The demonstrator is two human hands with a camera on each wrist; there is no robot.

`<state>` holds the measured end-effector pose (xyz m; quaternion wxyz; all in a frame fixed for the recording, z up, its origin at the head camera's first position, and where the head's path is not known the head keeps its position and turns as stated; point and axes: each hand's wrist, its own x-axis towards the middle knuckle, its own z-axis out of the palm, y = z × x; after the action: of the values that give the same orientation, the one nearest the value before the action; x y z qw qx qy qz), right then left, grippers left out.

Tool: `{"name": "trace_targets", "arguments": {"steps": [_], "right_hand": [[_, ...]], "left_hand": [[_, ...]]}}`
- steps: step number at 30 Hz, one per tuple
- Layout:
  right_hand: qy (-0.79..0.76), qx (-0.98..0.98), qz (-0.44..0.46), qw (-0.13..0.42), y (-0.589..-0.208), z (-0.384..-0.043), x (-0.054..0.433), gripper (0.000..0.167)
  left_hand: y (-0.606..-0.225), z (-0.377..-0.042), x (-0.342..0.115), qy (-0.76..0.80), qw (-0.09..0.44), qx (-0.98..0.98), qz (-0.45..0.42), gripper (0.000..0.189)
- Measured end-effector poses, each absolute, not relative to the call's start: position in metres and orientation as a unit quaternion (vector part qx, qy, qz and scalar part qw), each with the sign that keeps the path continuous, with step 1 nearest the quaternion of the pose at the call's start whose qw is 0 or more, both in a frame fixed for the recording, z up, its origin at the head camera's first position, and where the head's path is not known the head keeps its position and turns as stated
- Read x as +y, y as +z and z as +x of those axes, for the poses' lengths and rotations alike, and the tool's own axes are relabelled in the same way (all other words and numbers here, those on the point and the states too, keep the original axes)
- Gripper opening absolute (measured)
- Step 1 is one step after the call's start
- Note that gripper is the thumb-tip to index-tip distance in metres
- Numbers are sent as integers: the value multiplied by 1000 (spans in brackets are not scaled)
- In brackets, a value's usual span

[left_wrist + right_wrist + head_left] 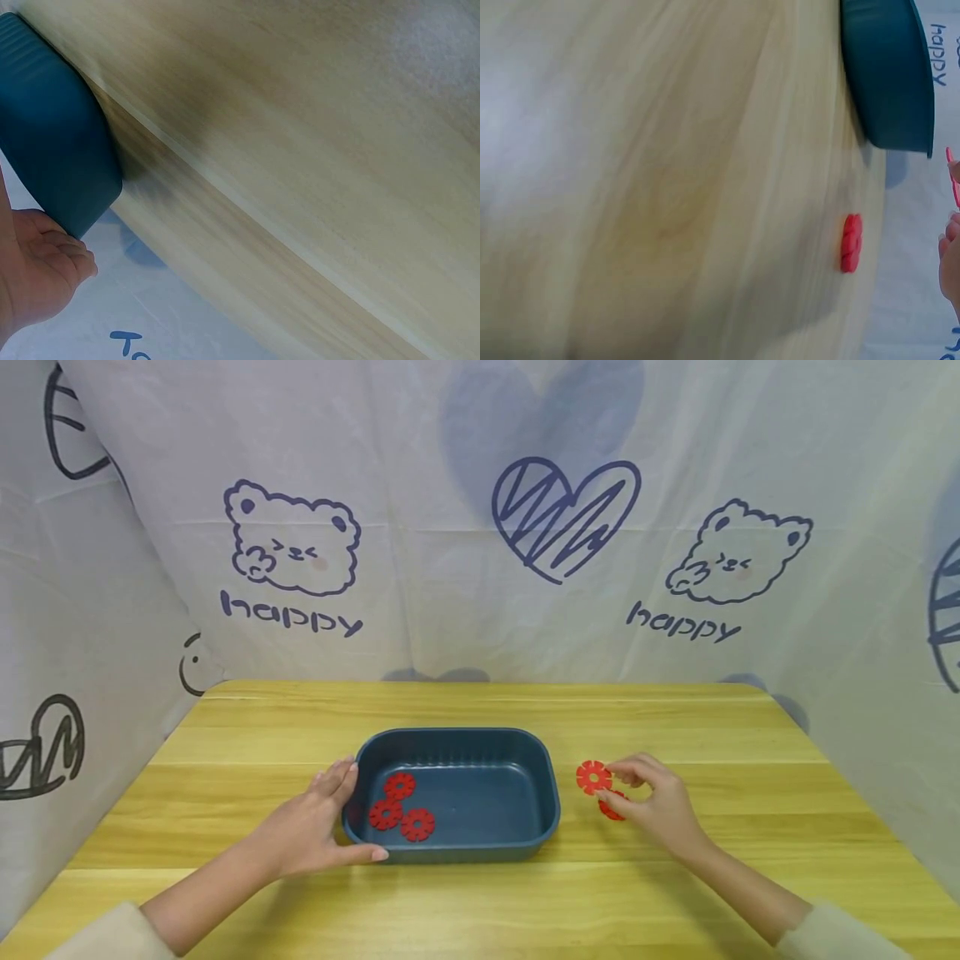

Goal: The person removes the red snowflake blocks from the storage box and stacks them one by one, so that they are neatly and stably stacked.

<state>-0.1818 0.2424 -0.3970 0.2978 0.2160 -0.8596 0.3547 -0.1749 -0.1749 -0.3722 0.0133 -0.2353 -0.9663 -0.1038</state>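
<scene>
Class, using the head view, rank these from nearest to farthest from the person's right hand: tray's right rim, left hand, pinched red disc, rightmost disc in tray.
1. Pinched red disc: in the right hand.
2. Tray's right rim: left of that hand.
3. Rightmost disc in tray: tray's left half.
4. Left hand: tray's left end.

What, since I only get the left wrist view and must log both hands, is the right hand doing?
Observer: The right hand pinches a red notched disc between thumb and fingers.
Operator: Thanks. I see only the outside of the dark blue tray. What is in it?
Observer: Three red discs lie inside, toward its left end.
</scene>
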Motion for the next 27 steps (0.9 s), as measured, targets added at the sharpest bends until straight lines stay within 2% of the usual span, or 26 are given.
{"name": "trace_targets", "arguments": {"steps": [11,27], "right_hand": [[362,-873,170,280,-416,-177,262,28],[422,-888,49,175,-437,-174,271,21]], "left_hand": [[-373,-175,-175,-107,8,-967,-230,114],[-372,-174,-175,-112,3,-967,-230,114]]}}
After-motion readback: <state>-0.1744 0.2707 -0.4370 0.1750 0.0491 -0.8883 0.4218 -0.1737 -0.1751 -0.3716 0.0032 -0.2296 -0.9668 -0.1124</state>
